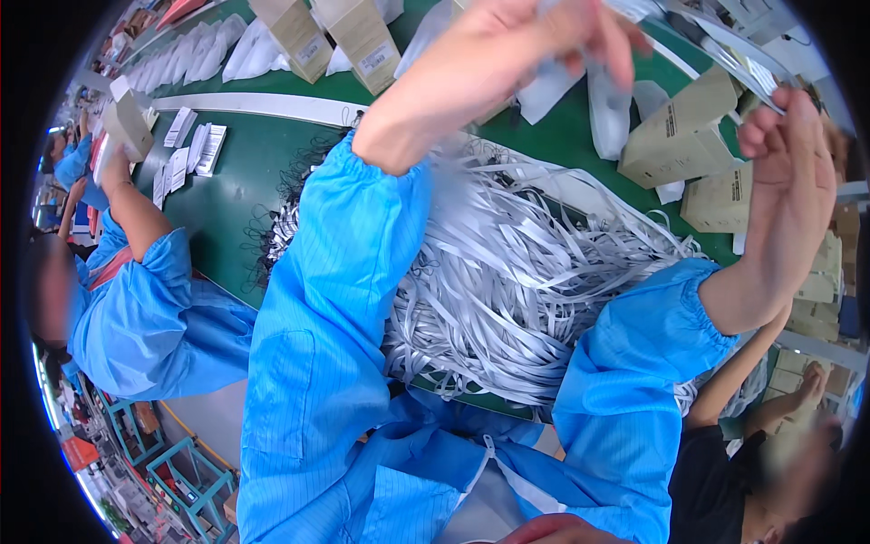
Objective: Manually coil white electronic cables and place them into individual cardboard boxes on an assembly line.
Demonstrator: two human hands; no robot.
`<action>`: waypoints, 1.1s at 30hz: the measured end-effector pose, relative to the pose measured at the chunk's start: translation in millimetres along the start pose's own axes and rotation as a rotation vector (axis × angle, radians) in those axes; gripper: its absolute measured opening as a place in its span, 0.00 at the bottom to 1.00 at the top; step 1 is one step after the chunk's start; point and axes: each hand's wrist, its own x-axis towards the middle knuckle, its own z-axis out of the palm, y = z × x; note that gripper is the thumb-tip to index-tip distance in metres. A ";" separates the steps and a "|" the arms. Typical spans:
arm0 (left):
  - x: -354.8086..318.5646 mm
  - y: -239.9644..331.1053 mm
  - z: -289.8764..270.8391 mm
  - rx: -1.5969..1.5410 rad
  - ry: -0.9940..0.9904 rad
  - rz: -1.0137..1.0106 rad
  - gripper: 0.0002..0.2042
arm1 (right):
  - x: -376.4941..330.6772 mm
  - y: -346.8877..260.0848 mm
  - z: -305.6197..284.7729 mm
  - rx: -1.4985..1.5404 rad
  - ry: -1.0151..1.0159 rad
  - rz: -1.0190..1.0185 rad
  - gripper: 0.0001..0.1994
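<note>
My right hand [788, 172] is raised at the far right, thumb and fingertips pinched on a light grey lanyard strap [739, 53] that runs up and left from them. Reaching over the belt, my left hand [544, 41] is smeared by motion at the top, and what its fingers do is unclear. White plastic-wrapped items [609, 113] lie just beyond it. Between my blue sleeves spreads a big heap of silvery grey lanyards [507, 281], with thin black cord loops [304, 168] along its left side.
Beige boxes [680, 127] stand at the right on the green belt [408, 27], with more boxes and bagged items at the back. White printed cards [186, 154] lie left on the green table [237, 181]. Co-workers sit on both sides, one in a blue sleeve [172, 299].
</note>
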 end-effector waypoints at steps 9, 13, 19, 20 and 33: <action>0.7 -26.7 -21.2 -1.042 0.001 0.097 0.28 | -5.4 25.4 67.6 -0.153 -0.665 0.334 0.15; 3.6 -30.3 -35.8 -0.516 -0.528 0.135 0.37 | -15.6 30.3 82.5 -0.064 -0.375 0.131 0.15; 3.5 34.9 53.4 -0.274 0.426 -0.341 0.43 | -22.5 11.4 115.6 -0.130 -0.067 -0.061 0.13; 5.6 35.6 55.6 -0.249 0.501 -0.362 0.43 | -18.9 16.9 110.2 -0.136 -0.134 -0.057 0.12; -7.2 39.9 42.2 0.577 0.714 0.238 0.43 | -27.0 1.4 34.9 -0.353 -0.308 -0.117 0.08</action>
